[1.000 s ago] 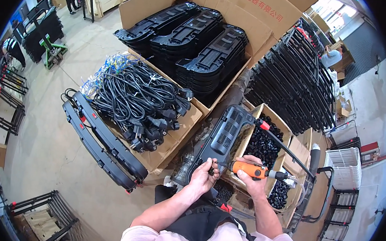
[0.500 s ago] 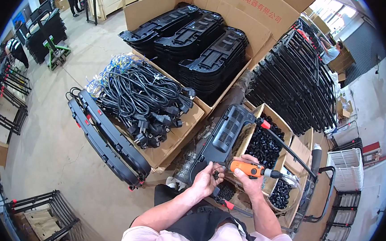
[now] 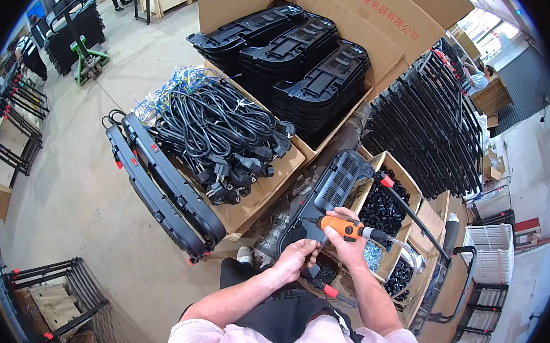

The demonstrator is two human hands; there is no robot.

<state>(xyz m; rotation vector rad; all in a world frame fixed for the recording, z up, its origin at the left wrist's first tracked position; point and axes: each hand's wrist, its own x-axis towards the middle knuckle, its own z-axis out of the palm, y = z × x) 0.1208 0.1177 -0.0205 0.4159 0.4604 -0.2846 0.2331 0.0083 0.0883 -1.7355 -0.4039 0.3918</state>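
Observation:
My right hand [image 3: 348, 249] is wrapped round an orange power screwdriver [image 3: 344, 227], whose dark tip points left over a long black plastic housing [image 3: 336, 183]. A clear hose curves from the tool's rear end. My left hand [image 3: 294, 260] is pinched at the near end of the housing, just below the screwdriver's tip. What sits between its fingertips is hidden. Beside the right forearm, blue-silver screws [image 3: 372, 255] lie in a compartment of a wooden parts box [image 3: 418, 200]. Small dark parts [image 3: 326, 272] lie below the left fingers.
Black caps [image 3: 384, 208] fill another compartment. Left of the housing, black power cords [image 3: 208, 125] are heaped on cardboard beside two long black covers [image 3: 158, 195]. Ahead stands a carton [image 3: 395, 55] of stacked black trays [image 3: 323, 79]; black frames [image 3: 426, 112] lean at right.
The screwdriver has moved left and farther away, bringing its tip over the housing. Dark bits that showed in my left fingers are now hidden as those fingers close. The whole view has shifted slightly.

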